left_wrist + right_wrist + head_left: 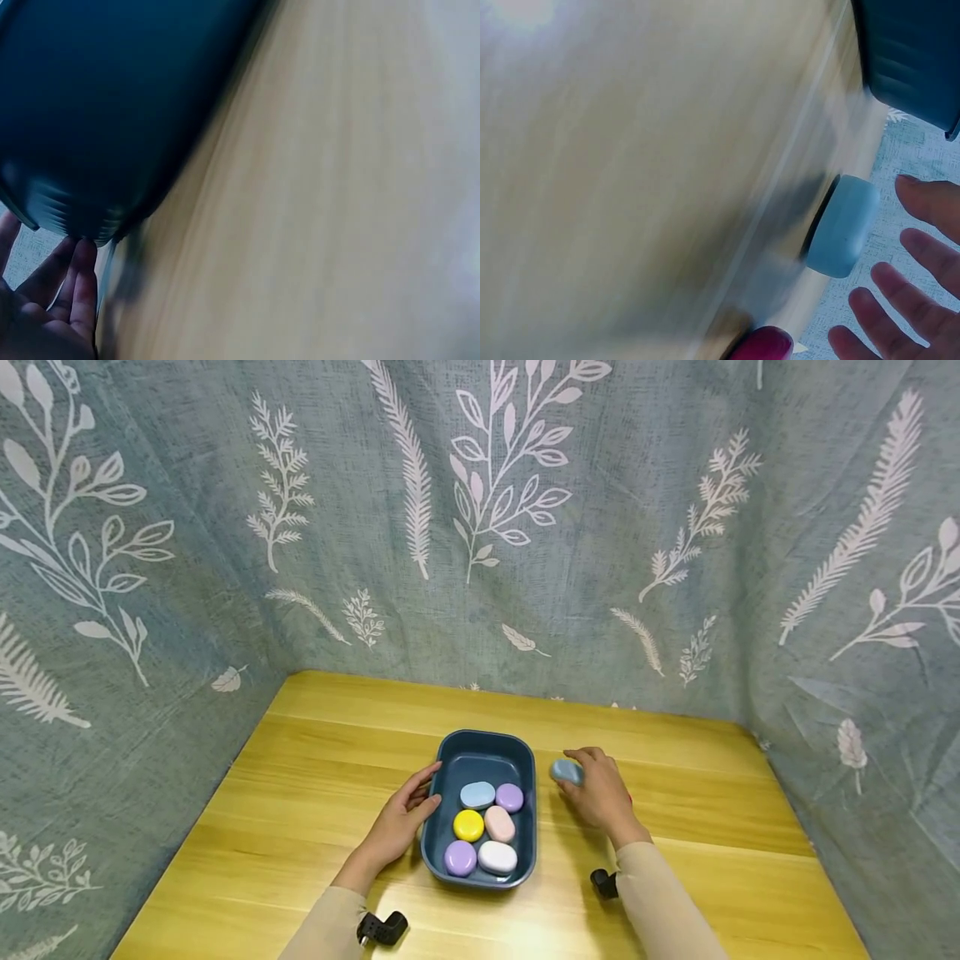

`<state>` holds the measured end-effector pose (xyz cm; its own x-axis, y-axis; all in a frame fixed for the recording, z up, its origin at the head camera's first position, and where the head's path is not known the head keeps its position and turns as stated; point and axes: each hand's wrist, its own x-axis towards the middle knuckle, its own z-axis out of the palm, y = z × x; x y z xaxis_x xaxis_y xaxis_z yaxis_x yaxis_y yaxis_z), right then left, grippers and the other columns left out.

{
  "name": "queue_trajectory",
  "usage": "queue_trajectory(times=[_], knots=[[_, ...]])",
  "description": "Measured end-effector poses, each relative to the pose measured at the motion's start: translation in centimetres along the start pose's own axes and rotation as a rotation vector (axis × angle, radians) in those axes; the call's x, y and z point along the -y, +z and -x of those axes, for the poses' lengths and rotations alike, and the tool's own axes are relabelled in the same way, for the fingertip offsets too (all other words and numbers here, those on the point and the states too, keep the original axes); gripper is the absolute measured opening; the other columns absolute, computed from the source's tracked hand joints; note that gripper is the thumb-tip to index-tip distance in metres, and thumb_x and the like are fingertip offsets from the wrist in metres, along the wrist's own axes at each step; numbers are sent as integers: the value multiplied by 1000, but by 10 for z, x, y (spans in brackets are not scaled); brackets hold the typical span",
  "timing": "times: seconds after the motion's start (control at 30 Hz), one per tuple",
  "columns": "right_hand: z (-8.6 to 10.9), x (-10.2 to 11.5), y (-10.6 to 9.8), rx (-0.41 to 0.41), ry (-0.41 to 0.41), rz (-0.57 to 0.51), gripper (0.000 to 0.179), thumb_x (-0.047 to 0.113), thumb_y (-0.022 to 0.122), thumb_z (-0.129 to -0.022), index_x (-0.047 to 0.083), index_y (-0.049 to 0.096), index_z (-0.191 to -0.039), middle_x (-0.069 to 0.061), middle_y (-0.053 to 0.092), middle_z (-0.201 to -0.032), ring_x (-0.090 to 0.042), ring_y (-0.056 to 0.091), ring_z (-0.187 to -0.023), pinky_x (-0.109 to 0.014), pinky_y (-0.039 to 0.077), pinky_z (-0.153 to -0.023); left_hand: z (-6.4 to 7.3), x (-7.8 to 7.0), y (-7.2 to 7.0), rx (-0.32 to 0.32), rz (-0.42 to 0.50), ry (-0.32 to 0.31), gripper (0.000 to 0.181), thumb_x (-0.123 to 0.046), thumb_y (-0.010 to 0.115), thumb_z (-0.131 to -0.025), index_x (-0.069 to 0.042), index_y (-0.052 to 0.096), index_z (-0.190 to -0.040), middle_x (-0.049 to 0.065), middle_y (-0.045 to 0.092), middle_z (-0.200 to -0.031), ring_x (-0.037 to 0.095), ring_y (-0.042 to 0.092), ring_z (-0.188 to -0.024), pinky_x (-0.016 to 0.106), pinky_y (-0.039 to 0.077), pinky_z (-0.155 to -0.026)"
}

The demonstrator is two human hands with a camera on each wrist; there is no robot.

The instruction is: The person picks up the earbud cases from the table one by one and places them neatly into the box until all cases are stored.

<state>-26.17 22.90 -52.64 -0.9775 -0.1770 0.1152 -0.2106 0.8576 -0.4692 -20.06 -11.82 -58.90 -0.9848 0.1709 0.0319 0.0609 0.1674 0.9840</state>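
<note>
My left hand [401,820] rests with its fingertips at the left side of a dark blue rectangular tray [486,740]; in the left wrist view its fingers [84,289] touch the outer wall. Toward the front of the tray lie soap-like rounded pieces: light blue [477,795], purple [509,797], yellow [468,826], pink [499,824], a second purple [460,857] and white [497,857]. Right of the tray, a light blue oval piece [844,226] sits on the table. My right hand [602,789] is over it, fingers spread and apart from it in the right wrist view.
A glossy dark pink piece [763,345] lies on the wooden table [330,752] near the right hand, mostly hidden from the head view. Patterned cloth [360,527] hangs behind and along both sides of the table. Black wrist cameras [384,928] sit on both sleeves.
</note>
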Motion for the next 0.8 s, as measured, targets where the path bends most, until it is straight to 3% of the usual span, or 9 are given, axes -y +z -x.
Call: queue_trajectory(times=[0.27, 0.67, 0.8], knots=[[-6, -2, 5, 61, -24, 47, 50, 18, 76, -94, 4, 63, -141, -24, 58, -143, -46, 55, -126, -58, 49, -103, 1, -1, -3, -1, -13, -7, 56, -32, 61, -106, -29, 43, -159, 4, 43, -163, 31, 50, -143, 51, 43, -117], [-8, -11, 9, 24, -27, 57, 39, 17, 77, -93, 8, 72, -131, -23, 65, -130, -42, 62, -117, -57, 51, -101, 0, 0, -1, 4, 8, -7, 55, -29, 61, -106, -31, 44, -158, 6, 45, -161, 32, 52, -140, 50, 45, -115], [-9, -12, 10, 31, 12, 38, 40, 19, 78, -94, 8, 71, -131, -21, 65, -123, -38, 64, -108, -56, 53, -97, 0, 0, -1, 10, 12, -7, 55, -31, 62, -106, -32, 44, -158, 7, 45, -161, 32, 52, -140, 49, 45, -114]])
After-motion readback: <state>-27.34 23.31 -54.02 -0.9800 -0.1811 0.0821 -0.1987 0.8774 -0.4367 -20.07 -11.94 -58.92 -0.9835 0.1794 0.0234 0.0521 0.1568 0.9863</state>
